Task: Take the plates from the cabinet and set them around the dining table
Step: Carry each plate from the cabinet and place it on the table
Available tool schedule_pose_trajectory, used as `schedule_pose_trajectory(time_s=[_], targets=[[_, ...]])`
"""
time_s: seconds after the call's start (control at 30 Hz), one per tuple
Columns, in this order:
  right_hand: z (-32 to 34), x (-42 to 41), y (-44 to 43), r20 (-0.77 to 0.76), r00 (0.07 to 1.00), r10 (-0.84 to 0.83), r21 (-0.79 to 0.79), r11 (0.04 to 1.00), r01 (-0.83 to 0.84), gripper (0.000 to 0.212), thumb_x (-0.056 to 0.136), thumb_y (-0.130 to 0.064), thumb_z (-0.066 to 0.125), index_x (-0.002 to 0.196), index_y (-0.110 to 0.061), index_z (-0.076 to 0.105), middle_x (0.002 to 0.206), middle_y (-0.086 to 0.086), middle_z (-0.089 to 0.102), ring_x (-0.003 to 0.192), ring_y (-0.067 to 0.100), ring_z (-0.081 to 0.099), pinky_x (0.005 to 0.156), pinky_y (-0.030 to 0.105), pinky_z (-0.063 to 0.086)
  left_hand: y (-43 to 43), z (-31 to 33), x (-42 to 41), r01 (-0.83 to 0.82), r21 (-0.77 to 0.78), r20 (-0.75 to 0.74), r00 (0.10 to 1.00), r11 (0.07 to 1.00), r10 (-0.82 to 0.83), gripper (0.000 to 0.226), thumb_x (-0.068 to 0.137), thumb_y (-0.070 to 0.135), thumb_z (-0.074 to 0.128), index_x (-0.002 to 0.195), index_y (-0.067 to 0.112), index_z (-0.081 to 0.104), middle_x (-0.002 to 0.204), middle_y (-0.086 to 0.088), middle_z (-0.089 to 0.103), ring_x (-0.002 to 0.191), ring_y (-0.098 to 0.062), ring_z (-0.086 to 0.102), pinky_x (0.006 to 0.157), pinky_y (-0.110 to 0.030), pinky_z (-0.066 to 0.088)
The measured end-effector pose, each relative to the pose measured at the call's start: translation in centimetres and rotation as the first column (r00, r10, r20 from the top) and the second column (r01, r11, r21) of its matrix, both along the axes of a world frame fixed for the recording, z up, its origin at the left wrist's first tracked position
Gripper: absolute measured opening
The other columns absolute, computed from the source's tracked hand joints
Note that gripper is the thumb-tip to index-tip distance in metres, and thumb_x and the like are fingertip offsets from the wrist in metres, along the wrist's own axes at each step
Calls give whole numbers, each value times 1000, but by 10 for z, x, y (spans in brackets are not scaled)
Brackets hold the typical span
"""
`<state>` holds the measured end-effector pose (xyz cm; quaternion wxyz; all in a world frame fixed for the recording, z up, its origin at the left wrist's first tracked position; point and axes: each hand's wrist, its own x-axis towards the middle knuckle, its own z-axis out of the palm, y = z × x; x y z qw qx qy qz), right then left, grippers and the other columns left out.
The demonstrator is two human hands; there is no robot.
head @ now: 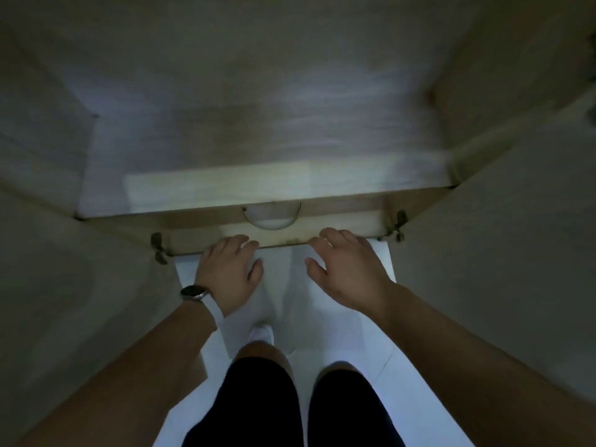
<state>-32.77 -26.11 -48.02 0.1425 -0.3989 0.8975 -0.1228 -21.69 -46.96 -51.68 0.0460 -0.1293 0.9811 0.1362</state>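
- Head view, lower centre of frame: left hand (230, 269) palm down, fingers loosely spread, holding nothing. Its fingertips lie at the cabinet's front edge; contact cannot be determined.
- Right hand (346, 272), just right of centre: palm down, fingers and thumb spread apart, empty.
- Wristwatch (196, 293) with a pale strap on the left wrist.
- Plate (272, 219): a pale round rim, only partly visible, at frame centre just below the shelf (225, 188) front. It lies above and between the two hands, touched by neither. Detail is blurred.
- Cabinet (258, 91): both doors stand open, left door (48, 253) and right door (516, 221), with one hinge (158, 248) visible at each lower corner.
- Bottom of frame: dark shorts (258, 408) over a pale floor (348, 343).
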Motion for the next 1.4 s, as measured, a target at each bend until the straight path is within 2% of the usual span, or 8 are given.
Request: schedule_pose_trajectory(time_s=[0.33, 0.53, 0.7, 0.83, 0.93, 1.03, 1.23, 1.4], targets=[[-232, -37, -39, -29, 1000, -10, -5, 1000, 10, 38, 92, -40, 47, 113, -13, 65, 110, 10, 62, 96, 30, 57, 79, 39, 46, -45, -224, -42, -99, 77, -89, 990, 992, 106, 39, 86, 27, 53, 112, 1, 68, 110, -22, 66, 99, -41, 58, 84, -45, 48], [-312, -64, -67, -93, 995, -41, -22, 999, 39, 40, 93, -38, 48, 110, -7, 66, 104, 18, 63, 90, 39, 58, 74, 43, 50, -85, -292, -66, -90, 6, -109, 990, 996, 90, 35, 85, 27, 47, 99, 1, 66, 99, -25, 63, 91, -42, 56, 75, -41, 45], [-345, -85, -95, -89, 991, -99, -42, 995, 96, 40, 95, -37, 49, 116, -6, 63, 111, 19, 60, 98, 40, 56, 79, 46, 50, -110, -326, -86, -194, 60, -87, 976, 979, 198, 32, 92, 36, 49, 98, 8, 63, 104, -20, 61, 96, -39, 54, 80, -45, 49], [-363, -107, -119, 94, 959, -267, -69, 959, 273, 51, 92, -47, 38, 111, -4, 59, 104, 18, 59, 97, 36, 57, 83, 43, 49, -127, -344, -105, -295, 219, -120, 938, 930, 326, 25, 94, 37, 50, 87, 13, 57, 93, -13, 65, 86, -32, 57, 74, -36, 48], [-374, -123, -137, 223, 868, -444, -147, 865, 480, 46, 93, -43, 44, 112, -4, 58, 103, 16, 64, 99, 33, 61, 78, 30, 42, -142, -355, -121, -369, 344, -83, 904, 863, 419, 31, 93, 38, 54, 94, 8, 60, 86, -3, 63, 78, -21, 55, 69, -25, 39], [-382, -139, -150, 331, 774, -540, -215, 755, 619, 45, 90, -42, 55, 118, -8, 53, 98, 8, 60, 94, 27, 60, 73, 27, 37, -155, -366, -139, -412, 405, -42, 883, 816, 467, 35, 94, 42, 53, 108, 11, 58, 93, -3, 61, 82, -21, 53, 73, -26, 38], [-400, -158, -159, 431, 710, -556, -203, 707, 677, 43, 83, -39, 65, 108, -7, 48, 95, 2, 59, 86, 23, 60, 65, 27, 40, -165, -380, -171, -452, 465, -20, 854, 761, 520, 14, 90, 32, 52, 100, 23, 52, 83, 5, 54, 80, -23, 51, 67, -27, 36], [-412, -158, -159, 435, 728, -530, -209, 727, 654, 39, 82, -31, 70, 108, -12, 48, 91, -2, 56, 83, 21, 54, 62, 26, 40, -154, -387, -171, -468, 494, -66, 820, 733, 568, 23, 87, 24, 50, 110, 20, 54, 95, 2, 57, 84, -21, 52, 72, -27, 37]])
